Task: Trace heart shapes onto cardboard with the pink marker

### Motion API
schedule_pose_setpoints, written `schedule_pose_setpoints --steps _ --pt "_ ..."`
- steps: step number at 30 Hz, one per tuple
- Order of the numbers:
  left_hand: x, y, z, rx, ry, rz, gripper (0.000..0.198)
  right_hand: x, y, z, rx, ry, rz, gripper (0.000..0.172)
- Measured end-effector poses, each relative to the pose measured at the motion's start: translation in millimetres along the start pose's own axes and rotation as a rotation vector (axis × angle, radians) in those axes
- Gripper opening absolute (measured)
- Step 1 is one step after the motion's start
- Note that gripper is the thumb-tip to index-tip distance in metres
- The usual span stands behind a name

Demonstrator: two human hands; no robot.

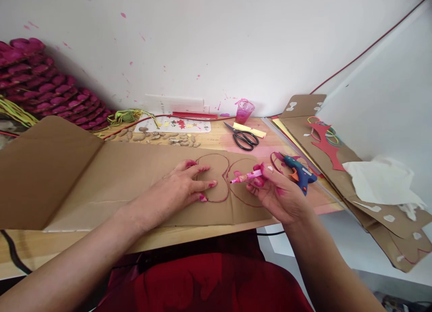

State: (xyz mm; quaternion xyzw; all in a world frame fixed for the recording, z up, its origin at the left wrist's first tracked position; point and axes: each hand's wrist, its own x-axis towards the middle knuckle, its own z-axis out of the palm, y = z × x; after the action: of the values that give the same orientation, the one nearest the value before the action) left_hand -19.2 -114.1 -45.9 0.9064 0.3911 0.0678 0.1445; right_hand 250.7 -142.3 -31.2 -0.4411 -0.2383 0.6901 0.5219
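Observation:
A long sheet of brown cardboard (131,170) lies across the wooden table in front of me, its left flap bent up. On it are dark red drawn outlines, one rounded and heart-like (221,200), another beside it to the right. My left hand (184,184) rests on the sheet with its fingers spread over the left outline. Above the right outline, my right hand (285,197) grips a pink-and-white marker (245,176). The marker's dark tip points left; whether it touches the cardboard I cannot tell. Pink stains mark the fingers of both hands.
Just right of the sheet lies a blue glue gun (302,173). Behind it are black-handled scissors (245,140) and a pink-stained cup (243,110). Peanuts (182,140) lie along the back. Pink stacked scalloped pieces (50,85) lean at left; cardboard scraps (351,186) lie at right.

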Motion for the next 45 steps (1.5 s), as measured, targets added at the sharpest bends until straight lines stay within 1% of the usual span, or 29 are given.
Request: schedule_pose_setpoints --steps 5,9,13,17,21,27,33,35,38,41,45 --pt "0 -2 -0.6 0.024 -0.017 0.03 0.035 0 0 0 0.004 -0.005 0.003 0.023" --pt "1 -3 -2.4 0.03 -0.042 0.056 0.035 0 0 1 0.011 -0.017 -0.011 0.023" --pt "3 -1 -8.0 0.067 -0.09 0.034 0.035 1 1 2 0.04 0.002 -0.018 0.025" --pt "3 7 -12.3 0.089 -0.119 0.003 0.036 1 2 2 0.048 0.02 -0.034 0.024" --pt "2 14 -9.3 0.106 -0.057 -0.037 0.031 0 2 2 0.05 0.028 -0.015 0.026" --pt "3 9 -0.4 0.083 -0.013 0.04 0.036 -2 2 4 0.042 0.051 -0.008 0.028" --pt "2 5 4.3 0.08 0.034 0.061 0.041 -3 1 6 0.025 0.047 -0.016 0.028" --pt "1 4 5.6 0.077 0.043 0.064 0.04 -3 1 6 -0.01 0.044 -0.011 0.03" --pt "1 2 7.5 0.064 0.056 0.08 0.038 -3 2 8 -0.11 -0.003 -0.035 0.035" --pt "1 0 8.4 0.06 0.069 0.093 0.038 -3 3 11 -0.21 -0.053 -0.055 0.036" --pt "1 1 6.4 0.071 0.061 0.1 0.039 -4 3 13 -0.291 -0.078 -0.05 0.037"
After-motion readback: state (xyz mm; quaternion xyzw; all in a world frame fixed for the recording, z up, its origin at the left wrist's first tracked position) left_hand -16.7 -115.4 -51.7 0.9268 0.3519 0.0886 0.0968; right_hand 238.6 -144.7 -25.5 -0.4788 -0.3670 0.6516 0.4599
